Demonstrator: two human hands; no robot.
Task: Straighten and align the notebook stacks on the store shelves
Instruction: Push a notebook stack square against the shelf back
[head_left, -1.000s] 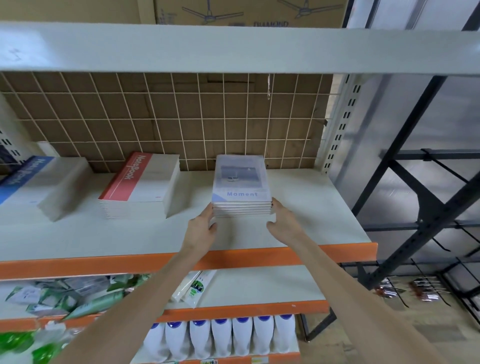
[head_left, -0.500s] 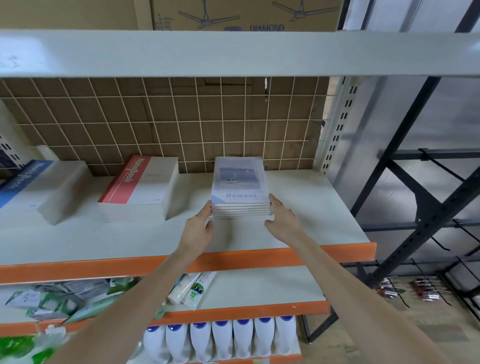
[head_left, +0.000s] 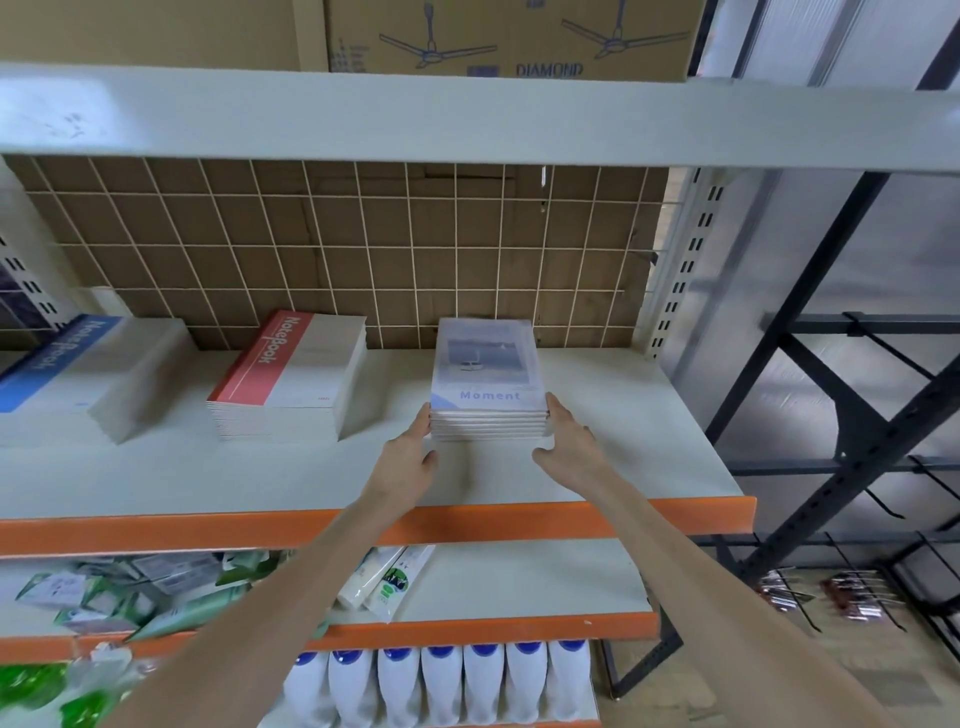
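A stack of pale "Moment" notebooks lies on the white shelf with an orange front edge. My left hand presses straight fingers against the stack's front left corner. My right hand presses straight fingers against its front right corner. To the left lies a stack of red-spined notebooks, its far end turned a little to the right. Farther left is a stack with a blue spine, also skewed.
A wire grid over cardboard backs the shelf. A shelf board hangs overhead with fan boxes on top. Below are tubes, green packets and white bottles. A dark metal rack stands at right.
Both hands have slid the "Moment" stack a little deeper onto the shelf. The view has tilted slightly upward.
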